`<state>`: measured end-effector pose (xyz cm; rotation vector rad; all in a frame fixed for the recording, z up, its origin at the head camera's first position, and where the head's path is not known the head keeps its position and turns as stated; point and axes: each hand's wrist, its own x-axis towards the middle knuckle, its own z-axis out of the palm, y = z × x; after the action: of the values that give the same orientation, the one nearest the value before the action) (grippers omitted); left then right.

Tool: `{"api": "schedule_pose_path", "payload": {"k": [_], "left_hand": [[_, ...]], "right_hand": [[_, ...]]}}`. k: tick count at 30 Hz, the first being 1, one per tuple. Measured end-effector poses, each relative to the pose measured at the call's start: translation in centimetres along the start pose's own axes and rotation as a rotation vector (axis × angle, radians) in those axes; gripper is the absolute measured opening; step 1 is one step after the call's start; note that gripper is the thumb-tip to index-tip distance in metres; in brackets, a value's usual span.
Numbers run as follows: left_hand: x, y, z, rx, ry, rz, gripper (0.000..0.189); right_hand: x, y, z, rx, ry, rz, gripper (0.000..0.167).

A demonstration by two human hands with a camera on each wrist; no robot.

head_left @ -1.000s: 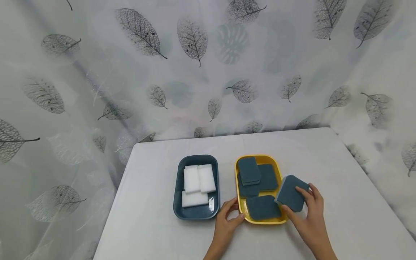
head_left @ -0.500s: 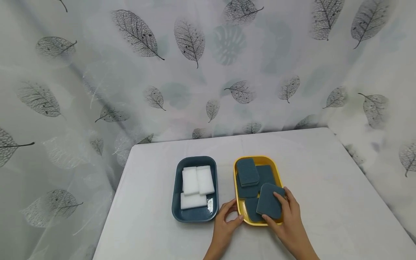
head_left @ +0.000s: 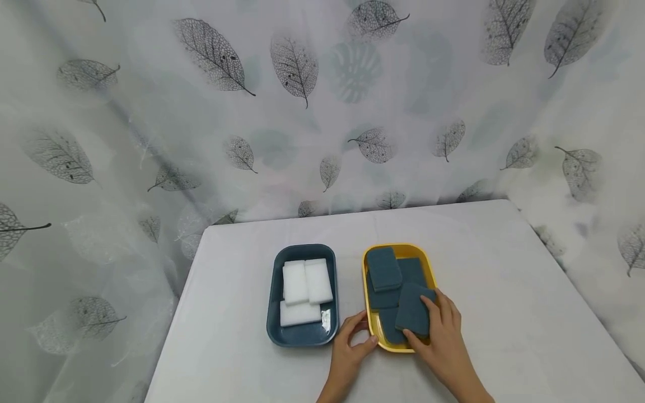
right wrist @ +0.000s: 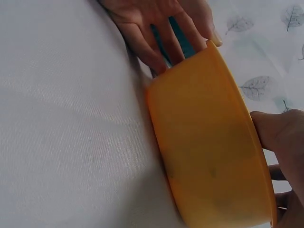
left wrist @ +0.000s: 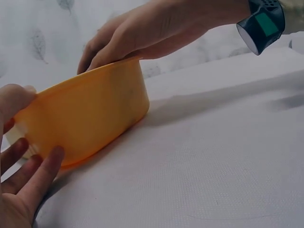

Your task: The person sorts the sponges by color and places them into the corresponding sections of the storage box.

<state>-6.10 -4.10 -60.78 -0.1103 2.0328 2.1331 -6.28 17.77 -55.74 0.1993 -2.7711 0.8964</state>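
A yellow tray (head_left: 399,250) holds several dark blue-green sponges, one stacked at its far left (head_left: 384,268). My right hand (head_left: 445,344) holds another dark sponge (head_left: 413,310) by its edges, low in the near right part of the tray and overlapping a sponge beneath. In the left wrist view the right fingers dip behind the tray wall (left wrist: 90,114), so their tips are hidden. My left hand (head_left: 347,350) grips the tray's near left corner, thumb at the rim and fingers against the outer wall.
Left of the yellow tray stands a dark blue tray (head_left: 302,336) with several white sponges (head_left: 296,281). Both trays are on a white-covered table (head_left: 232,313). A leaf-printed curtain (head_left: 322,112) hangs behind it.
My right hand has moved left and lowered the dark sponge from the tray's right edge onto the sponges inside. The left hand stays at the corner.
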Motion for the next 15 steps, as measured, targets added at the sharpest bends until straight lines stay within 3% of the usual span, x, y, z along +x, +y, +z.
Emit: {"api": "schedule_pose_path", "payload": {"k": [9,15], "left_hand": [[0.1,-0.18,0.31,-0.017,-0.007,-0.015,0.056],[0.07,0.14,-0.26,-0.019,-0.019,-0.03,0.057]], "right_hand": [[-0.18,0.22,0.06,-0.022,-0.013,-0.001,0.084],[-0.14,-0.26,-0.07,-0.029,-0.036,-0.01,0.083]]}}
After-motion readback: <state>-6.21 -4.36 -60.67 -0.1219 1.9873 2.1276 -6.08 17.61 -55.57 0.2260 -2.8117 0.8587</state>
